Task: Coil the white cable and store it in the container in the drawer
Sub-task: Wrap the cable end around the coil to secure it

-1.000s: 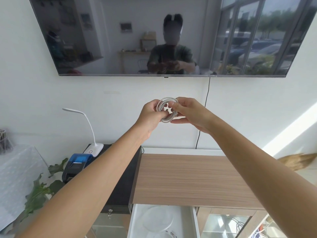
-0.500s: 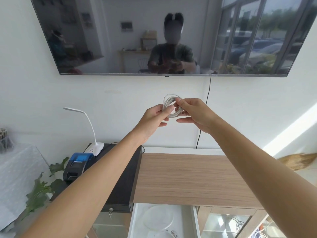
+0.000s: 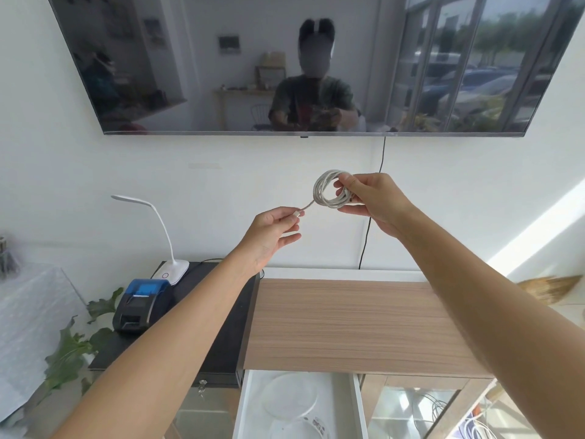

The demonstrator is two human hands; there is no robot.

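White cable [image 3: 330,193] is wound into a small round coil and is held up in the air in front of the wall, below the dark television [image 3: 285,61]. The right hand [image 3: 370,201] pinches the coil on its right side, with thumb and fingers closed over the loops. One short free end goes from the coil down to the left, and the left hand [image 3: 272,232] holds its plug between thumb and forefinger in a narrow grip. Under the hands stands a wooden table [image 3: 354,324]. Below its front edge the white drawer [image 3: 300,407] is open, and a clear round container [image 3: 289,396] lies inside it.
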